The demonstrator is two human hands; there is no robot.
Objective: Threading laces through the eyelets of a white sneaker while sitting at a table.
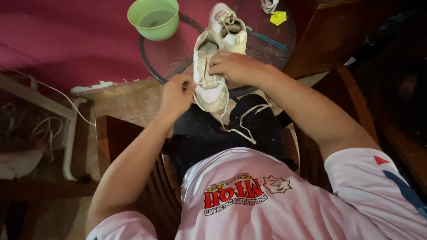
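Note:
A worn white sneaker [209, 86] lies toe toward me at the near edge of a round glass table [153, 66]. My right hand [235, 67] rests on top of it, fingers closed over its laced part. My left hand [177, 92] pinches a white shoelace [243, 120] at the shoe's left side; the lace's loose ends trail down over my dark lap. A second white sneaker [229, 27] stands behind the first, further onto the table.
A green plastic bowl [153, 18] sits at the table's far left. A blue toothbrush [267, 39], a yellow scrap [278, 18] and a white bundle [268, 5] lie at the far right. Dark wooden chair arms [111, 138] flank me. White cables [44, 129] lie at left.

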